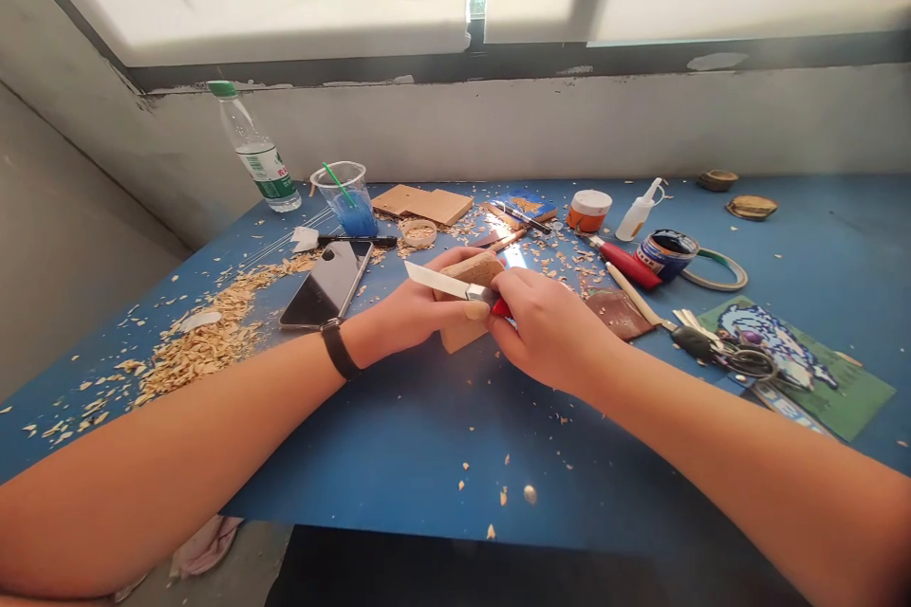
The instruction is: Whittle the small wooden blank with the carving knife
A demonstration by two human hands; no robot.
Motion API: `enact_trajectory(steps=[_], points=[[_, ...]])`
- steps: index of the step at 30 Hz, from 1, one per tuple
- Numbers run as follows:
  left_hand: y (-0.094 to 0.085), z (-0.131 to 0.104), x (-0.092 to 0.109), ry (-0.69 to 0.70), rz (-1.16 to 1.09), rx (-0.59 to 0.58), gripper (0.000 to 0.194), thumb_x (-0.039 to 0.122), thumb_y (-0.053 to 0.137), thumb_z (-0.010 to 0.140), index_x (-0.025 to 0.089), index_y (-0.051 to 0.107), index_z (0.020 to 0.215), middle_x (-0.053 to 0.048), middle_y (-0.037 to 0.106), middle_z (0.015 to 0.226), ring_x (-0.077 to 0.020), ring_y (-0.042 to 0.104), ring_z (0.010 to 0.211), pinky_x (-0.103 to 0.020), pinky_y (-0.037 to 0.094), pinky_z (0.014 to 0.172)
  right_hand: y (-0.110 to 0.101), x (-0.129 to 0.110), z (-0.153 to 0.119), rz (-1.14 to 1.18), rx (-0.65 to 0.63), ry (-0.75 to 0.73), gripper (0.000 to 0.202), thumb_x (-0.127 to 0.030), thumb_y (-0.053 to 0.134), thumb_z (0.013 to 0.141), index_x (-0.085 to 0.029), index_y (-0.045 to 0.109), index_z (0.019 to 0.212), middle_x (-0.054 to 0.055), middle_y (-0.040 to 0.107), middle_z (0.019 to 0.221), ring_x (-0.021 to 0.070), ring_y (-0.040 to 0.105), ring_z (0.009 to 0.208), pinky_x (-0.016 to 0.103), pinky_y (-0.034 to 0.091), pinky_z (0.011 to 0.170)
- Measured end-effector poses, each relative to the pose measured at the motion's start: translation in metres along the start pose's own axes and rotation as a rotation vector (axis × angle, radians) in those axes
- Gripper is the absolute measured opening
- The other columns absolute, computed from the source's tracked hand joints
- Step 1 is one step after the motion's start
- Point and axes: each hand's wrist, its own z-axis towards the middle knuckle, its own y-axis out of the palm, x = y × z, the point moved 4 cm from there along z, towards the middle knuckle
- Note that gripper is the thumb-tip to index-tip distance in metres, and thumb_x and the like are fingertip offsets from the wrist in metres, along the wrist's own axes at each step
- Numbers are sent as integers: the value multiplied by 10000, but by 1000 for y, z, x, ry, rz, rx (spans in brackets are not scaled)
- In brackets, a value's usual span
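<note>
Right of the phone [327, 283], over the worktop [399, 465], I have both grips meeting at one wood block [462, 336]. Left grip [413, 315]: closed around the block, fingers mostly hidden behind it, thumb laid along the near side with its tip at the metal collar of the knife [439, 282]. Right grip [548, 327]: curled about the knife's red handle, fingers partly hidden; whether they also touch the block I cannot tell.

Position of block: seated in the left grip, upper end showing between the two grips, lower end jutting out below the left thumb. The blade crosses in front of it, tip pointing toward the phone's side. I cannot tell whether the block bears on the worktop.

Reading: the thumb at the collar probably steadies the blade, while the left fingers back up the wood.

Surroundings: shavings [206, 341] heaped left of the phone, perhaps to free the working area; cup [345, 199] beyond the phone, bottle [263, 161] beyond and left, probably out of elbow range. Far right of the phone: red-handled tool [630, 264] and keys [740, 356], seemingly parked within reach.
</note>
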Motion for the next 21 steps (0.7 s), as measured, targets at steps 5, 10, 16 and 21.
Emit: enact_trajectory(steps=[5,10,16,21], points=[[4,-3,1,35,22,33,673,402,842,877,245,568,1471,-130,582,1519,-313,605,1337,-368,568,1012,0,3,0,-6,-21,-9,145,-281,464,1016,-199,560,944,97,674,956,206,538,793,329,298,654],[9,-16,13,69,184,-8,734,520,784,910,278,504,1544,-141,566,1513,-352,570,1357,-411,546,1029,-8,2,-5,-89,-58,-23,294,-420,439,1068,-186,614,1039,75,685,908,205,535,733,336,248,626],[16,-22,9,26,75,-43,806,852,558,900,262,550,1450,-126,575,1402,-336,571,1249,-404,525,991,-15,0,-10,-201,-147,-33,584,-663,310,1096,-182,642,1097,92,695,924,223,569,728,338,216,614],[24,-14,-2,12,-131,48,833,896,640,802,248,583,1323,-94,603,1207,-267,600,1047,-348,529,865,-9,-8,-13,-144,-171,-5,484,-544,299,1122,-183,614,1048,88,685,905,212,559,711,342,229,597]])
